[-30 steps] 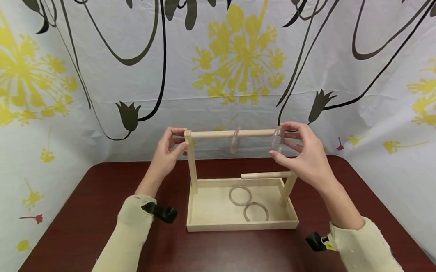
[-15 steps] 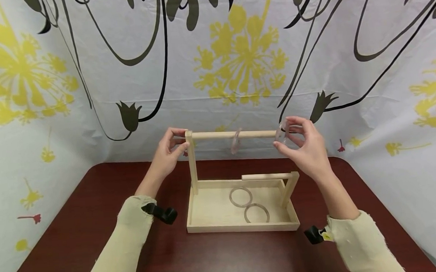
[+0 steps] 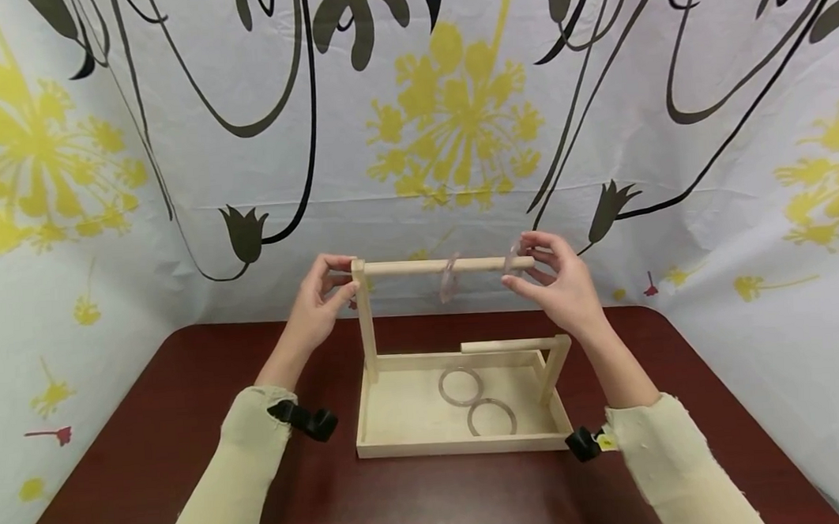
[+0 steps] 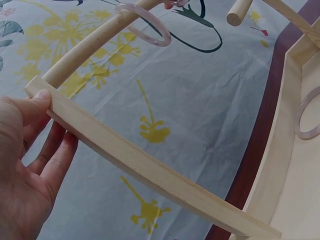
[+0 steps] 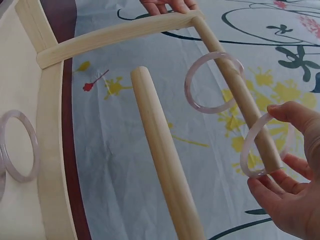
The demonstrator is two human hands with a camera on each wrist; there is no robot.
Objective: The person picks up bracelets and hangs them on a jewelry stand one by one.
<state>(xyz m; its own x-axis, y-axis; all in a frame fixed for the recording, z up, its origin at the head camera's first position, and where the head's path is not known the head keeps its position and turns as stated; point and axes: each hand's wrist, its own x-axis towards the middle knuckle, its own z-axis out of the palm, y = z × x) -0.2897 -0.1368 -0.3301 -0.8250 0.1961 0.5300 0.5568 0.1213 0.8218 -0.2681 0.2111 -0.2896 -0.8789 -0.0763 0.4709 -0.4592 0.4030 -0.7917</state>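
Observation:
My left hand (image 3: 315,303) pinches the top of the tall wooden post (image 4: 135,155) of a bangle stand, thumb and fingers on either side. A long wooden rod (image 3: 413,267) runs right from that post, its far end free. Near this end, my right hand (image 3: 561,286) holds a translucent pale pink bangle (image 5: 246,150) between thumb and fingertips. The rod passes through this bangle. Farther along the same rod hangs another pale bangle (image 5: 189,90), apart from both hands.
Two bangles lie in the stand's tray (image 3: 401,450), one being a bangle (image 3: 442,387) toward the back. A shorter, lower rod (image 3: 509,345) juts left from the right post (image 3: 555,370). The dark red table (image 3: 318,505) meets a patterned cloth (image 3: 389,216) behind.
My right hand first moves the bangle right to the rod's free end, then left, so the rod end now shows past it. The left hand keeps its hold on the post.

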